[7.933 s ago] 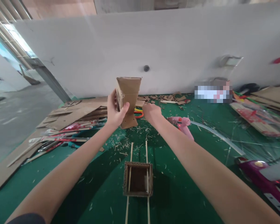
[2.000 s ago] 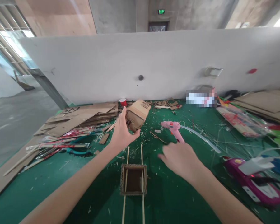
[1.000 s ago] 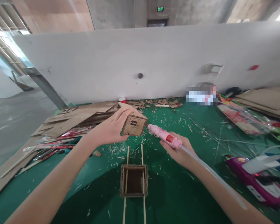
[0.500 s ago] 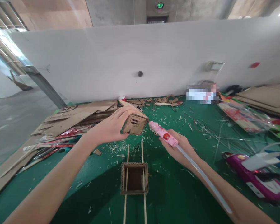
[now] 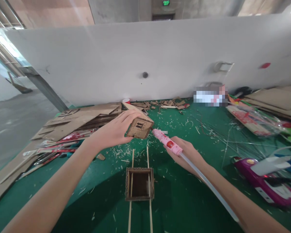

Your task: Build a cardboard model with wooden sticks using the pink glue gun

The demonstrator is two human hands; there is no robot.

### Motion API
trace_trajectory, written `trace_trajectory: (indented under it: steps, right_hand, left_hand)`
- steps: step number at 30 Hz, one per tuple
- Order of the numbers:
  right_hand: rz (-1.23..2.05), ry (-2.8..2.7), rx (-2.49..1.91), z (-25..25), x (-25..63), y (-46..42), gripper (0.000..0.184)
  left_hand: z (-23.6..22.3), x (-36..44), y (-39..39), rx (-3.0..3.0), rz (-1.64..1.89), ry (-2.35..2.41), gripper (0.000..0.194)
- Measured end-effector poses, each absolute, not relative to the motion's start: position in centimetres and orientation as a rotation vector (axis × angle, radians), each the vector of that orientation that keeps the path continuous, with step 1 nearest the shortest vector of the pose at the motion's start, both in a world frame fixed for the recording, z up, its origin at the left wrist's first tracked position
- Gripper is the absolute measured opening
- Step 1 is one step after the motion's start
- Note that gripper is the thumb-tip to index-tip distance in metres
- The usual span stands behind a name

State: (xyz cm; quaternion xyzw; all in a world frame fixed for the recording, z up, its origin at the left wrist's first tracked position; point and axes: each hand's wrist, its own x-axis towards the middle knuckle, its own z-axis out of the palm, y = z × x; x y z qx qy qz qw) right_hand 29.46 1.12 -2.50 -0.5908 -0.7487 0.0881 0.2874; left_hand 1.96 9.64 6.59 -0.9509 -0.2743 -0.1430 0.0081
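My left hand (image 5: 113, 131) grips a small folded cardboard piece (image 5: 139, 127) with two printed arrows on its near face, held above the green mat. My right hand (image 5: 188, 155) is wrapped round a pink hot glue gun (image 5: 167, 142). A clear glue stick (image 5: 208, 186) trails back from the gun along my forearm. The gun's nozzle touches the right edge of the cardboard piece. Below them an open square cardboard box (image 5: 139, 183) sits on two thin wooden sticks (image 5: 149, 181) laid parallel on the mat.
Flat cardboard sheets (image 5: 80, 117) and red-wrapped stick packs (image 5: 63, 142) lie at the left. Cardboard scraps (image 5: 165, 104) line the white wall. A purple tool (image 5: 264, 184) rests at the right, with more cardboard (image 5: 276, 100) and clear sticks beyond it. Shavings litter the green mat (image 5: 106, 197).
My right hand picked the glue gun up off the mat and brought its nozzle to the cardboard piece, which my left hand turned and lowered. Over the last half second little has moved.
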Motion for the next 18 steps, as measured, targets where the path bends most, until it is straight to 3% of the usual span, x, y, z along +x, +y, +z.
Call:
trace_trajectory:
  steps: [18]
  right_hand:
    - [-0.078,-2.325,-1.437,-3.7,29.5,1.3,0.021]
  left_hand:
    - [6.3,1.8,9.8,-2.957,-0.453,-0.895,0.072]
